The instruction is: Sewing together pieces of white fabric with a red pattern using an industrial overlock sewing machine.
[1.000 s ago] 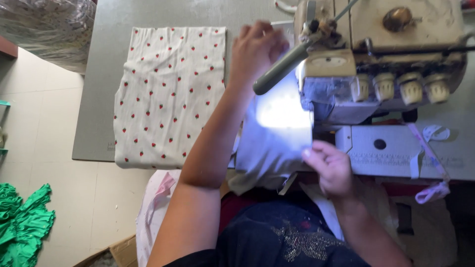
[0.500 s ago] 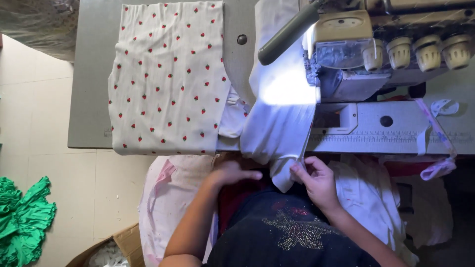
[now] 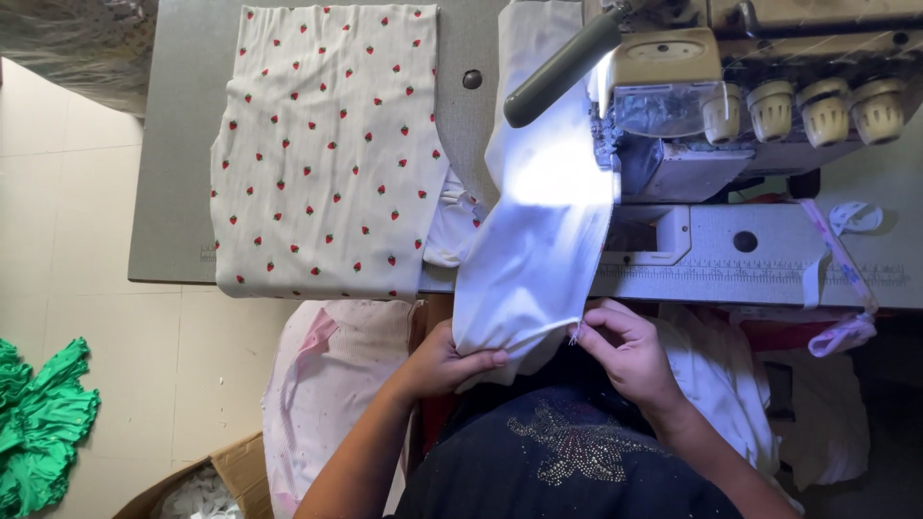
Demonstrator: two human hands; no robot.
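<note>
While gripped, white fabric (image 3: pixel 538 250) hangs lengthwise — machineward.

sewing machine (image 3: pixel 769 96) top cropped, needle hidden

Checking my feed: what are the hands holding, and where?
Both hold the white fabric piece at its near end: left hand at the left corner, right hand at the right edge.
</note>
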